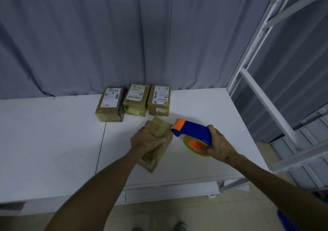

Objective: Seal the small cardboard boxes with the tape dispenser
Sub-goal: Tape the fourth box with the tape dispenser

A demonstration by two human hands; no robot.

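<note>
My left hand (pixel 148 138) grips a small brown cardboard box (pixel 156 152) wrapped in yellowish tape, holding it on end on the white table (pixel 53 138). My right hand (pixel 219 144) holds a blue and orange tape dispenser (pixel 192 133) with a roll of clear tape (pixel 197 146). The dispenser's orange nose touches the upper right edge of the box. Three more taped boxes with shipping labels stand in a row behind: the left box (pixel 111 104), the middle box (pixel 135 100) and the right box (pixel 159 100).
A grey curtain (pixel 124 40) hangs behind the table. A white metal shelf frame (pixel 257 81) rises at the right, close to the table's right edge. A seam (pixel 101 145) runs down the tabletop left of the held box.
</note>
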